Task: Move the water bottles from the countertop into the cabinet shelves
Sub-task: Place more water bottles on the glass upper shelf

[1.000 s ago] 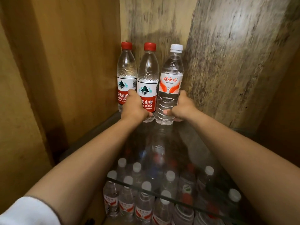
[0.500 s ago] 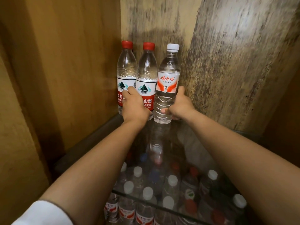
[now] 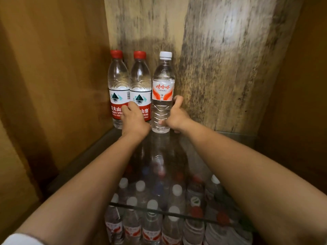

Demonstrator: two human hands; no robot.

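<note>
Three bottles (image 3: 141, 89) stood mid-frame on glass shelf (image 3: 92, 152). Left hand (image 3: 135, 119) wrapped on a red-cap, right hand (image 3: 174, 116) on white-cap (image 3: 162, 96). Sloppy release probably dominoed them.

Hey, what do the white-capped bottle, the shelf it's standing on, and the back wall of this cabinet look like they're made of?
White-capped bottle: thin clear plastic, glossy, judging by its moulded ribs and see-through body; the cap looks like matte plastic. Shelf: apparently clear glass, since the lower bottles show through it and it reflects. Back wall: wood or veneer, matte, with grey streaky weathering or staining.
</note>
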